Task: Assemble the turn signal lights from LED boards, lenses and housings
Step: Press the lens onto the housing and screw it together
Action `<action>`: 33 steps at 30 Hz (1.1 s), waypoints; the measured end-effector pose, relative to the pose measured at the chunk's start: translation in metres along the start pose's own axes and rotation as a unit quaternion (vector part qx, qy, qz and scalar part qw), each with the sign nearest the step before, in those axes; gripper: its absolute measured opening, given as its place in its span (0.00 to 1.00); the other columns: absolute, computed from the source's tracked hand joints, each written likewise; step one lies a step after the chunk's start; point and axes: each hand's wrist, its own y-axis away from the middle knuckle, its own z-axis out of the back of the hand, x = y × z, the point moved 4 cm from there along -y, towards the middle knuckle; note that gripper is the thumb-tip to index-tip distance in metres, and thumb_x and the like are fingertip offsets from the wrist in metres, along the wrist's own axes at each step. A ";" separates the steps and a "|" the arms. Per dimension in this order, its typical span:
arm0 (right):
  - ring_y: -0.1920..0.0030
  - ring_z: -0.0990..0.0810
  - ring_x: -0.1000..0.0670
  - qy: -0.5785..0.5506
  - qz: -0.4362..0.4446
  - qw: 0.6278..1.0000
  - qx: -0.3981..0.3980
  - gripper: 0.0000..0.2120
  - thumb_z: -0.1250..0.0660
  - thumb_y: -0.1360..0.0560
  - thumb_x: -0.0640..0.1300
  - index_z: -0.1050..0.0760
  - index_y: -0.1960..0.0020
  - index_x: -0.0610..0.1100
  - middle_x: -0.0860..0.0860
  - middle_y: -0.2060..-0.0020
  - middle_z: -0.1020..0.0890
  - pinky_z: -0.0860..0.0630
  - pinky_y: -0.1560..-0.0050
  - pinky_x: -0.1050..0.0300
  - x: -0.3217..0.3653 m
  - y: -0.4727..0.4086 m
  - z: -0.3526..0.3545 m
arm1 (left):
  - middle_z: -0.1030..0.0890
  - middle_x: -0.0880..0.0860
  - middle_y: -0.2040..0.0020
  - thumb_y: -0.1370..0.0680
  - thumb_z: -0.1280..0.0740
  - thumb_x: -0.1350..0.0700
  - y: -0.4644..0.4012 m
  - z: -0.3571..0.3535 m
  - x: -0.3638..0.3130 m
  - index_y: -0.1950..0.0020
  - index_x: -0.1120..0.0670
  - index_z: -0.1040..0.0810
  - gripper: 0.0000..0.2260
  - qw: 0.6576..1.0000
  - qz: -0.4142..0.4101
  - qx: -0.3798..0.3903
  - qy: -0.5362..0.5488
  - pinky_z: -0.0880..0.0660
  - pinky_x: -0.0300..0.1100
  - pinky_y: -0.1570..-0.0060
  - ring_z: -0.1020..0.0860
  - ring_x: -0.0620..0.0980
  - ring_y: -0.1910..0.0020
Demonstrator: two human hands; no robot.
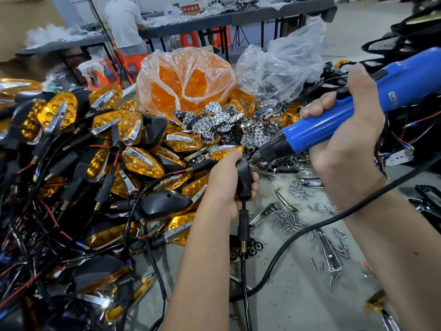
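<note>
Gripping the black housing [244, 179] in my left hand [224, 185] over the table [298, 295], right hand [346, 130] wrapped round the blue screwdriver [334, 120]; behind, one bag [188, 80] holds orange lenses, another clear bag [281, 68] small parts

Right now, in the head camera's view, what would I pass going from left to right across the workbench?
Pile of finished amber turn signals → left hand gripping a black housing → loose screws → right hand gripping the blue electric screwdriver.

Behind a long grey surface [210, 20] strewn with clear parts, a person in a white shirt [124, 22] stands, orange stools [191, 39] beneath it and a red sign [190, 8] upon it.
</note>
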 end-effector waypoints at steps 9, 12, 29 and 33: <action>0.70 0.28 0.49 0.028 -0.001 0.998 0.054 0.15 0.32 0.18 0.47 0.36 0.53 0.42 0.48 0.69 0.29 0.26 0.61 0.53 0.024 -0.002 -0.015 | 0.21 0.55 0.68 0.17 0.36 0.46 -0.002 0.004 -0.001 0.55 0.58 0.25 0.16 1.000 -0.012 0.012 -0.018 0.28 0.36 0.76 0.26 0.51 0.76; 0.71 0.28 0.50 0.012 -0.028 0.998 -0.047 0.15 0.30 0.19 0.49 0.34 0.55 0.44 0.49 0.69 0.28 0.26 0.63 0.56 0.022 -0.008 0.001 | 0.21 0.54 0.67 0.17 0.35 0.47 -0.003 0.007 -0.003 0.55 0.58 0.25 0.15 1.000 -0.020 0.012 -0.002 0.29 0.36 0.76 0.26 0.50 0.76; 0.50 0.21 0.44 0.713 -0.059 0.697 0.054 0.35 0.15 0.34 0.50 0.28 0.34 0.43 0.48 0.48 0.21 0.25 0.50 0.51 -0.024 -0.025 0.046 | 0.20 0.65 0.45 0.27 0.33 0.70 0.003 0.003 -0.012 0.35 0.66 0.27 0.20 0.961 -0.092 0.211 0.152 0.17 0.52 0.48 0.19 0.61 0.45; 0.49 0.20 0.43 0.761 0.018 0.644 0.071 0.24 0.19 0.30 0.53 0.23 0.40 0.46 0.49 0.50 0.19 0.27 0.50 0.51 -0.019 -0.016 0.031 | 0.17 0.58 0.45 0.20 0.29 0.62 0.004 0.003 -0.019 0.29 0.60 0.25 0.19 0.965 -0.173 0.167 0.107 0.18 0.45 0.54 0.16 0.54 0.51</action>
